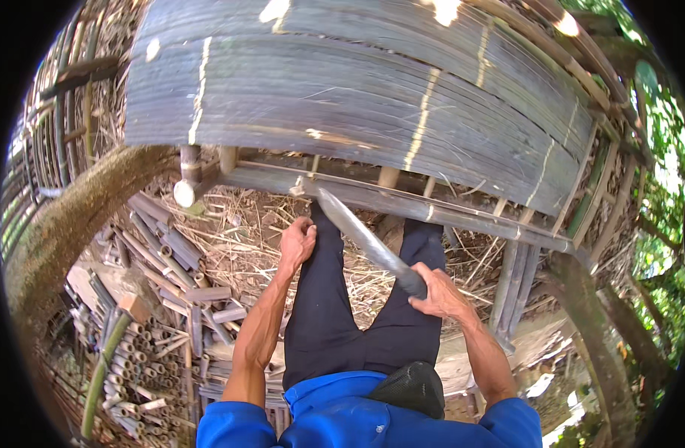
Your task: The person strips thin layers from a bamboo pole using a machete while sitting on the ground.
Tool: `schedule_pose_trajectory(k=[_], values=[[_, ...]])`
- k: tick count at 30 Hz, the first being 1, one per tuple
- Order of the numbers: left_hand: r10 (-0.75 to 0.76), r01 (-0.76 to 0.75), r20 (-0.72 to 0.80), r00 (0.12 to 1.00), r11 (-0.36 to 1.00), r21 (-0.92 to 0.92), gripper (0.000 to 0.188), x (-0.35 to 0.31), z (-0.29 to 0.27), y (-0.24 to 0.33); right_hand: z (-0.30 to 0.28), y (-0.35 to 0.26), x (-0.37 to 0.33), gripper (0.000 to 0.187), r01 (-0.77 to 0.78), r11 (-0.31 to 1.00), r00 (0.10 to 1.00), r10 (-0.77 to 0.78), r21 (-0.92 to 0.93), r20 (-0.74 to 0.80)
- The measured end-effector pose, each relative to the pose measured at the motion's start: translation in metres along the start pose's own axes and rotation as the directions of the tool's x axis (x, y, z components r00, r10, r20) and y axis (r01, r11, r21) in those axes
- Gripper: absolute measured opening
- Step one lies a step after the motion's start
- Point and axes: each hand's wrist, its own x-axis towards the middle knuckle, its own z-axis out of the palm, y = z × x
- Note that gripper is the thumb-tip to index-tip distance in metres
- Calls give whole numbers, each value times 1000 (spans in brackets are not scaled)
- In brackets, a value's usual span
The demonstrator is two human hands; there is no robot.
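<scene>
My right hand is closed around the dark handle of a machete. The long grey blade slants up and to the left across the gap between my legs. Its tip is near the bamboo front rail of a low platform. By my left knee, my left hand is curled into a loose fist, and I see nothing in it. Flattened dark bamboo slats with pale joint lines form the platform top ahead of me.
At the lower left lies a pile of cut bamboo tubes, with dark offcuts beside it. A thick tree trunk leans along the left. Dry shavings litter the ground under the rail. Bamboo legs prop the platform's right end.
</scene>
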Motion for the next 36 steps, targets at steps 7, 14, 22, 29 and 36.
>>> schedule_pose_trajectory(k=[7, 14, 22, 29, 36], values=[[595, -624, 209, 776, 678, 389, 32, 25, 122, 135, -8, 149, -24, 38, 58, 997, 645, -80, -55, -760], [631, -825, 542, 555, 502, 260, 47, 39, 259, 217, -6, 248, 28, 41, 289, 624, 295, 663, 726, -688], [491, -850, 716, 496, 441, 287, 32, 61, 290, 221, -58, 331, 78, 62, 20, 614, -138, 784, 789, -606], [587, -879, 691, 423, 451, 155, 32, 74, 287, 214, -70, 348, 102, 53, 22, 578, -68, 815, 815, -576], [556, -865, 700, 449, 467, 185, 32, 77, 265, 213, -72, 313, 120, 45, 38, 548, -162, 829, 836, -536]])
